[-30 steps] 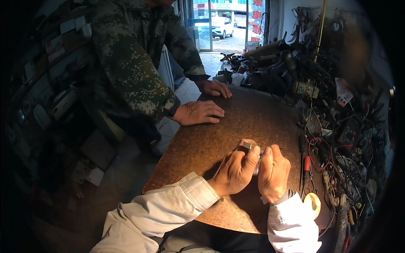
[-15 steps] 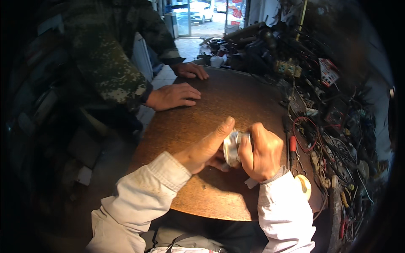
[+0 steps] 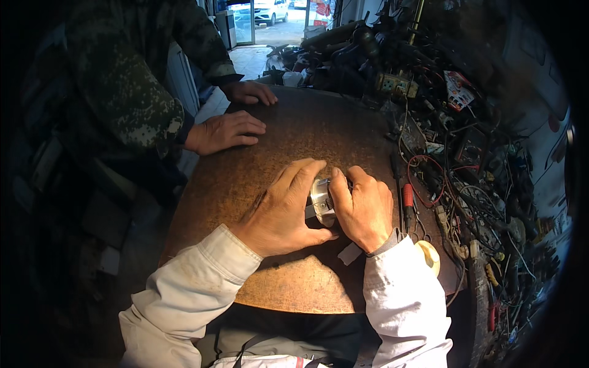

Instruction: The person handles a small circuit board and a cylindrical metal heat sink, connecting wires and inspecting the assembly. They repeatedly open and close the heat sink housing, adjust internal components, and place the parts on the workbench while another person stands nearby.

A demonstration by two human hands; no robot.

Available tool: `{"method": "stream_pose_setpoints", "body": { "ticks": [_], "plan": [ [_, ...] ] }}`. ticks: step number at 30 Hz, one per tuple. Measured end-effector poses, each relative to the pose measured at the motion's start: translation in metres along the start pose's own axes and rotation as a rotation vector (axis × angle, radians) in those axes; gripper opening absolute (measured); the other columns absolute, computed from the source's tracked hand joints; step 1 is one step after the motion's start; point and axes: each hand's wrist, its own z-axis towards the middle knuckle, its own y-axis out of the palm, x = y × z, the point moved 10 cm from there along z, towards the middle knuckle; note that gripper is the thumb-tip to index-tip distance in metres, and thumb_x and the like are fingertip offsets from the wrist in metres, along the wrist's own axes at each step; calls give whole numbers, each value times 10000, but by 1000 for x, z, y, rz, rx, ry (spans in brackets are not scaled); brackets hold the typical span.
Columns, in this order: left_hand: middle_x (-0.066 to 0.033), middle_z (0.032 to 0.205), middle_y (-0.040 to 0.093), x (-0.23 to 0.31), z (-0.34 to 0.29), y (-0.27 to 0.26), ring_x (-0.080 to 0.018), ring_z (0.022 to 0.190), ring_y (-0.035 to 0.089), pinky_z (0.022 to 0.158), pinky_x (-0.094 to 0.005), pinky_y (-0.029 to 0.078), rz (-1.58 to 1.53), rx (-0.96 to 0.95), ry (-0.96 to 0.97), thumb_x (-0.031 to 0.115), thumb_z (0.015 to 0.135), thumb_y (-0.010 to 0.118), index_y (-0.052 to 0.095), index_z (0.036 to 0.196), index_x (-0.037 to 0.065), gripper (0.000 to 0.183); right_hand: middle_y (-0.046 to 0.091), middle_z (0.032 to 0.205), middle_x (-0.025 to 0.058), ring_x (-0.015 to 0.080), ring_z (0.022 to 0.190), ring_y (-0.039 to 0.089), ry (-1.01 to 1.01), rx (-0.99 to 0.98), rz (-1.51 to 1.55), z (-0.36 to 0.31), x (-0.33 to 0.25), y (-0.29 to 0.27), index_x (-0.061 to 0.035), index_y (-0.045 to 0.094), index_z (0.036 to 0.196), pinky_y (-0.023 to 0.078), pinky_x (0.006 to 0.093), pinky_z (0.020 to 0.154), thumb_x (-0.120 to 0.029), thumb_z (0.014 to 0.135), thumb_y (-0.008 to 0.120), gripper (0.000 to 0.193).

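A round silver metal part (image 3: 321, 199) with a ridged section is held above the wooden table (image 3: 288, 285). My right hand (image 3: 367, 205) grips its right side, thumb on top and fingers curled behind. Around the left side of the part, my left hand (image 3: 276, 211) forms a wide C, its fingers above and its thumb below, apart from each other. Whether its palm touches the part is hidden. A small pale strip (image 3: 350, 253) lies on the table beside my right wrist.
A co-worker's two hands (image 3: 227, 132) rest on the table's far left edge. Along the right are a red-handled tool (image 3: 408, 195), scissors (image 3: 419, 230), a yellowish ring (image 3: 429, 257) and a heap of cables and parts (image 3: 478, 202). A glass door (image 3: 243, 24) stands beyond.
My left hand has rolled over: its thumb has gone from above the metal part to below it, and its fingers now arch over the top. The view has shifted slightly right.
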Motion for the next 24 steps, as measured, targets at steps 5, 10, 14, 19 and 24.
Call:
{"method": "stream_pose_setpoints", "body": {
  "ticks": [5, 10, 14, 19, 24],
  "plan": [
    [-274, 1282, 644, -3, -2, 3, -434, 1192, 671, 1017, -471, 562, -52, 8, -51, 181, 646, 979, 535, 1386, -59, 896, 710, 696, 270, 463, 694, 748, -39, -31, -3, -1, -6, 5, 6, 735, 901, 590, 533, 652, -471, 1026, 604, 510],
    [-215, 1109, 742, -14, 3, 1, -346, 1040, 752, 934, -402, 591, -227, -113, -232, 216, 672, 962, 649, 1268, -62, 729, 698, 661, 228, 406, 620, 732, -182, -9, 32, -4, -13, 3, -5, 714, 857, 568, 485, 579, -416, 1001, 654, 440],
    [-143, 1275, 718, -36, -12, 17, -188, 1174, 692, 1048, -324, 534, -653, -494, -477, 205, 680, 1001, 606, 1412, -86, 881, 700, 677, 192, 359, 589, 714, -445, -132, 280, -11, -35, 1, -16, 690, 836, 546, 443, 545, -336, 950, 711, 341],
    [-140, 1286, 696, -42, -28, 31, -199, 1177, 674, 1014, -302, 530, -1061, -635, -543, 257, 758, 957, 568, 1457, -80, 868, 693, 685, 177, 331, 587, 709, -596, -157, 360, -21, -49, 4, -27, 669, 824, 534, 424, 533, -288, 911, 736, 283],
    [-202, 1389, 629, -46, -14, 18, -280, 1273, 640, 1104, -380, 516, -800, -404, -494, 285, 731, 975, 506, 1504, -74, 973, 679, 639, 178, 338, 542, 700, -353, -37, 284, -9, -32, -2, -27, 670, 784, 544, 429, 519, -316, 948, 725, 337]
  ]
}}
